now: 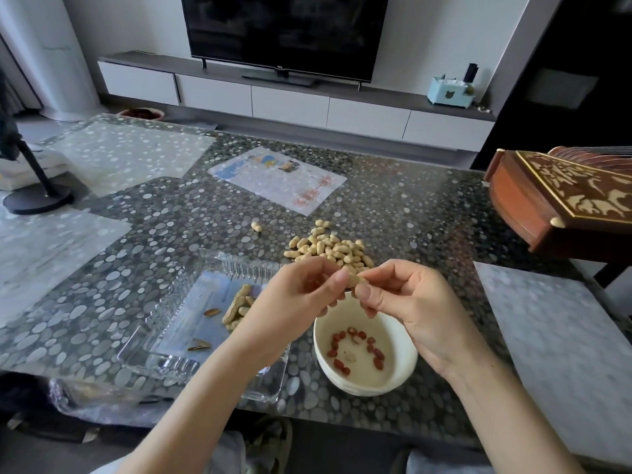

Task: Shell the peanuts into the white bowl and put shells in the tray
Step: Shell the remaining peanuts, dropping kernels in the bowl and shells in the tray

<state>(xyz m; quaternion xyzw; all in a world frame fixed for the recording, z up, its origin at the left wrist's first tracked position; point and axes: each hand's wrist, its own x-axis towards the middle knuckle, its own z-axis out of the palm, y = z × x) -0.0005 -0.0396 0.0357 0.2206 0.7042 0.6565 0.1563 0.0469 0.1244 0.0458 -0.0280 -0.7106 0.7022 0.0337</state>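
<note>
Left hand [297, 299] and right hand [415, 304] both pinching one peanut [356, 280] over the white bowl [408, 364], long axis roughly side-to-side.

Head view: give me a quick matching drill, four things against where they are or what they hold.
1 bowl
2 tray
3 pile
4 held peanut

a holds shells
b pinched by left hand and right hand
c holds red kernels
d on the table, beyond the hands

Pairs: 1-c, 2-a, 3-d, 4-b
</note>
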